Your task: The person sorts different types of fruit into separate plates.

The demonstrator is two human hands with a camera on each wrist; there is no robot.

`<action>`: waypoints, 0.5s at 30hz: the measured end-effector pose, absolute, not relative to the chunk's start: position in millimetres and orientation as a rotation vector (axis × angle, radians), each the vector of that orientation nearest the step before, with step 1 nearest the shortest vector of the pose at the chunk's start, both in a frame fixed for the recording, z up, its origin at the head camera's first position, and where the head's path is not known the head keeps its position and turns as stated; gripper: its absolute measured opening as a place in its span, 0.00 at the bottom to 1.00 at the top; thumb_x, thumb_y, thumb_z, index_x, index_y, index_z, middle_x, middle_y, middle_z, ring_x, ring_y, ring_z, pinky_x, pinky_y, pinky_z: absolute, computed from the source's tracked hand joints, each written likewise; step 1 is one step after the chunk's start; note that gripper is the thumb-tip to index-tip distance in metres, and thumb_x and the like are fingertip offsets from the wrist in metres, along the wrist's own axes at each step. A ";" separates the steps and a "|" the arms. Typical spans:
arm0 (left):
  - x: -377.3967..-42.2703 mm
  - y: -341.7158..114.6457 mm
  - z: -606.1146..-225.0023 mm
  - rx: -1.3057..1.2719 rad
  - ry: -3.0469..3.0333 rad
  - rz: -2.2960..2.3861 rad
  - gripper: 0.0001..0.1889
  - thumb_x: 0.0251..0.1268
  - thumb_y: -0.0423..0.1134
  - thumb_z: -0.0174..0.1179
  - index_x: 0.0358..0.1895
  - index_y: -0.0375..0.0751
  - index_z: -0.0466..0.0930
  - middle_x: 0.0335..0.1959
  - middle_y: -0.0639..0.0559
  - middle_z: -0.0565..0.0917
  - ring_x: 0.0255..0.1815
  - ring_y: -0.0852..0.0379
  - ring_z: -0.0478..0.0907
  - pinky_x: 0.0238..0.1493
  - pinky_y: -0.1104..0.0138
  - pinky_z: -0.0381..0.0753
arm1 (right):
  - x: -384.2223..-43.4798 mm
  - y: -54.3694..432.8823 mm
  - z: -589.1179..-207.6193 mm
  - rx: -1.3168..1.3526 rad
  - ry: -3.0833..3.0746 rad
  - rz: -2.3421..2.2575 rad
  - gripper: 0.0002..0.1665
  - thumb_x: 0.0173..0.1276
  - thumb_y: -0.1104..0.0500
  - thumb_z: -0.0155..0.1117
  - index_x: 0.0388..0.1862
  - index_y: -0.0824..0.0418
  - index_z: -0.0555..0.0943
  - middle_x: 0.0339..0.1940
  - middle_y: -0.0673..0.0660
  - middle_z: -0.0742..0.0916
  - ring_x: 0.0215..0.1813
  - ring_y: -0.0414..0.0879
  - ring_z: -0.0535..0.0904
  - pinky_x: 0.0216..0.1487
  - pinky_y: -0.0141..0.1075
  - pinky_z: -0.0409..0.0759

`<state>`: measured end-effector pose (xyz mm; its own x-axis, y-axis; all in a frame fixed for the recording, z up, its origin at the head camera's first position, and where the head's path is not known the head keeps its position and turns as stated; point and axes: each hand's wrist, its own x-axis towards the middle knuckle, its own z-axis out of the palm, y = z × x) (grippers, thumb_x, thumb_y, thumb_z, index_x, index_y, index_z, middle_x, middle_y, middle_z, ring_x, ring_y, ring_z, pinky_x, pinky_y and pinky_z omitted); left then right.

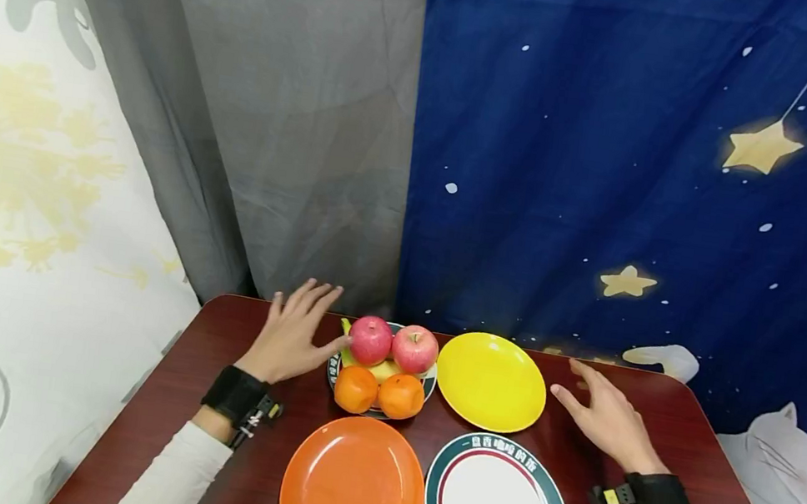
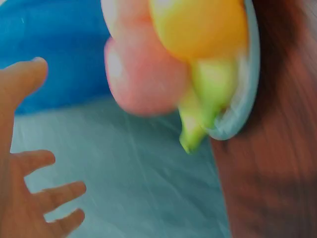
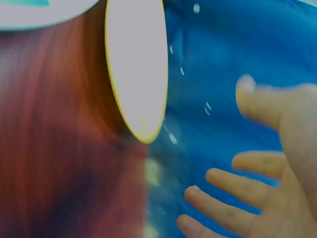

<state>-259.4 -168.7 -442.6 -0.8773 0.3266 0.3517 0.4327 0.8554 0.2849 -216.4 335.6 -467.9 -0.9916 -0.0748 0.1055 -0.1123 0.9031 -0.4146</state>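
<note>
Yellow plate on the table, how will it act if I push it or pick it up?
The yellow plate will probably stay stiff when lifted, since its rim looks evenly curved. Its shiny surface may feel slippery. Lying flat, wide and shallow, it would likely slide across the table rather than roll.

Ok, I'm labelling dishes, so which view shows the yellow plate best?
The head view: the yellow plate shows whole and clear. The right wrist view shows it narrow, pale and cut off at the top; the left wrist view misses it.
</note>
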 end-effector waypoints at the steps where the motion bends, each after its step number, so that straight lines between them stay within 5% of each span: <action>1: -260.5 -159.8 -440.0 -0.605 -2.716 -0.505 0.44 0.70 0.63 0.65 0.83 0.46 0.65 0.81 0.41 0.69 0.86 0.37 0.58 0.78 0.26 0.53 | -220.0 332.3 -472.6 0.124 -2.977 0.710 0.46 0.80 0.40 0.62 0.81 0.70 0.64 0.75 0.76 0.75 0.68 0.73 0.79 0.62 0.72 0.77; 8: -275.6 -88.9 -433.5 -0.816 -2.670 -0.567 0.40 0.70 0.61 0.65 0.79 0.45 0.70 0.77 0.42 0.74 0.81 0.39 0.66 0.79 0.37 0.64 | -241.1 314.2 -506.0 -0.093 -3.029 1.016 0.41 0.82 0.52 0.59 0.78 0.79 0.60 0.69 0.81 0.76 0.61 0.71 0.81 0.62 0.61 0.82; 11: -281.3 -66.7 -438.6 -0.868 -2.737 -0.557 0.42 0.70 0.63 0.64 0.82 0.47 0.66 0.79 0.43 0.71 0.82 0.40 0.65 0.81 0.41 0.65 | -245.5 311.7 -513.0 -0.146 -3.017 1.142 0.41 0.80 0.56 0.60 0.78 0.81 0.58 0.63 0.82 0.78 0.46 0.63 0.86 0.49 0.50 0.88; 15: -286.9 -50.0 -445.3 -0.888 -2.805 -0.544 0.45 0.68 0.65 0.65 0.84 0.51 0.63 0.81 0.44 0.68 0.82 0.41 0.65 0.79 0.44 0.69 | -248.0 310.2 -518.0 -0.168 -2.976 1.303 0.37 0.78 0.62 0.60 0.76 0.83 0.60 0.51 0.77 0.84 0.28 0.47 0.84 0.32 0.36 0.85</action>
